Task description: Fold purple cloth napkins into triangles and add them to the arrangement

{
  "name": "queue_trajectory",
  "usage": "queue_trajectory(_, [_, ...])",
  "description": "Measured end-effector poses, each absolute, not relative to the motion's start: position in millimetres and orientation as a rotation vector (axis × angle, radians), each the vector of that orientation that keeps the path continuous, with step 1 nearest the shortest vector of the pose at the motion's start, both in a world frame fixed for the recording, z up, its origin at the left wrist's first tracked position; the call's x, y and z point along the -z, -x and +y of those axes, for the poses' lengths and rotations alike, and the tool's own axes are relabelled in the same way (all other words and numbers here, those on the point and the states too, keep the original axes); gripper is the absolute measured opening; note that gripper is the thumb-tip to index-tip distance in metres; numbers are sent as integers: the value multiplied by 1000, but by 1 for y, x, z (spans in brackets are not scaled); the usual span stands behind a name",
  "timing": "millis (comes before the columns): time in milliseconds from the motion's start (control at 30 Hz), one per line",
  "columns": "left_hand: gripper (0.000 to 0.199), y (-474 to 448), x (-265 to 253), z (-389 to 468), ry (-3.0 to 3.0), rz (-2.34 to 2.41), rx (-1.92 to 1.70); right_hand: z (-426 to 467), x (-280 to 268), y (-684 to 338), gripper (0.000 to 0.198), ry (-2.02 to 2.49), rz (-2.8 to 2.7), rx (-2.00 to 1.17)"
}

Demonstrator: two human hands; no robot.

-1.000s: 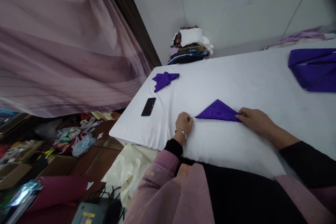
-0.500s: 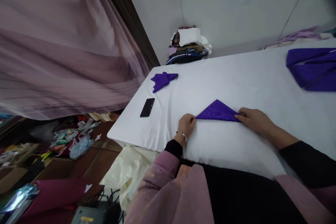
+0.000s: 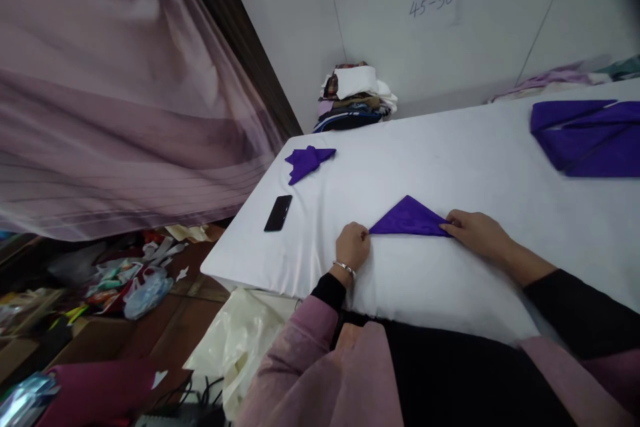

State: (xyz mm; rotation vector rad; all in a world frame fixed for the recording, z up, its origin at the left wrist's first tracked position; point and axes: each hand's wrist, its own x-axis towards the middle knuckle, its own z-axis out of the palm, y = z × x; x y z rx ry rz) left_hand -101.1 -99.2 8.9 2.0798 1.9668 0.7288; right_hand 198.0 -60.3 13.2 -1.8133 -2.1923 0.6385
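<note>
A purple cloth (image 3: pixel 409 219) folded into a triangle lies flat on the white-covered table (image 3: pixel 430 287), its peak pointing away from me. My left hand (image 3: pixel 354 244), with a bracelet at the wrist, pinches the triangle's left corner. Between the thumb and fingers of my right hand (image 3: pixel 473 229) is the right corner. The long edge runs nearly straight between both hands, close to my side of the table. Farther left lies a knotted or bunched purple cloth (image 3: pixel 307 163). At the right edge of view are folded purple cloths (image 3: pixel 593 140).
A black phone (image 3: pixel 278 213) rests on the table's left part. Folded clothes (image 3: pixel 354 99) are stacked at the far edge by the wall. A pink curtain (image 3: pixel 125 93) hangs on the left. Plastic bags (image 3: pixel 148 292) and boxes litter the floor; a cream bag (image 3: pixel 235 337) hangs below the table edge.
The view has tilted up slightly, so the table's things appear a little lower and farther left. Both hands keep their pinch on the triangle's corners.
</note>
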Motion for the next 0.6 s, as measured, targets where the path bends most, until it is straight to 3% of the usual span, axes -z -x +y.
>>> queue_trajectory(100, [28,93,-22,-92,-2155,1869,-808,-60,-14,-197,26,1792,-2194,-620])
queue_trajectory(200, [25,65,-34,-80,-2349,1619,-844,-60,-15,-195,26,1807,-2194,-606])
queue_trajectory(467, [52,2,-13,-47,-2752,1264,-321,-61,-13,-193,29,1854,-2201,-540])
queue_trajectory(600, [57,6,0,-43,-2774,1238,-256,-67,-12,-197,28,1858,-2176,-573])
